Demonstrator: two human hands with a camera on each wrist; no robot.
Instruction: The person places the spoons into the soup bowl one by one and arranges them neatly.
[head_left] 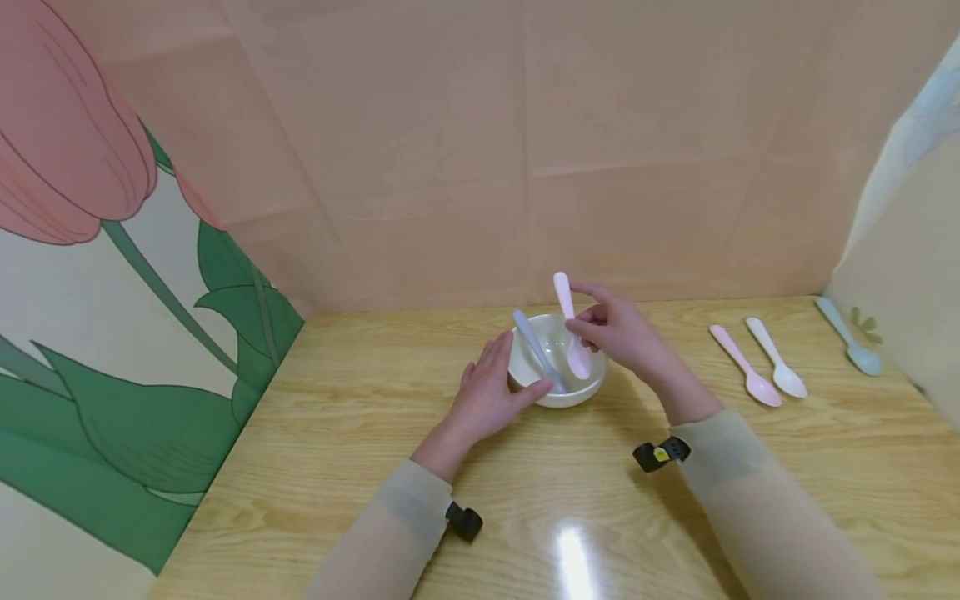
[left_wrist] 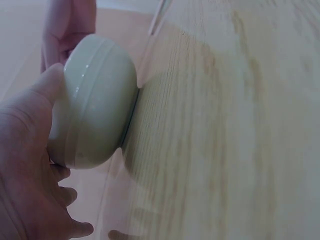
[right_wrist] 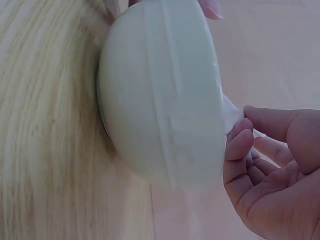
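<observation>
A pale cream bowl (head_left: 564, 400) stands on the wooden table, with a blue-grey spoon (head_left: 531, 337) leaning inside it against the back left rim. My left hand (head_left: 491, 392) rests against the bowl's left side, its thumb along the front rim and its fingers spread and fairly straight. In the left wrist view the thumb touches the rim. My right hand (head_left: 618, 333) pinches a pink spoon (head_left: 562, 289) by its handle between thumb and fingers. That spoon slants with its scoop down inside the bowl's opening; the bowl wall hides most of it in the right wrist view.
To the right on the table lie another pink spoon (head_left: 762, 388), a white spoon (head_left: 789, 380) and a blue-green spoon (head_left: 864, 360) near the right wall. A pinkish backdrop (head_left: 420, 167) rises behind the table (head_left: 337, 467). A tulip-patterned panel (head_left: 112, 333) stands at left.
</observation>
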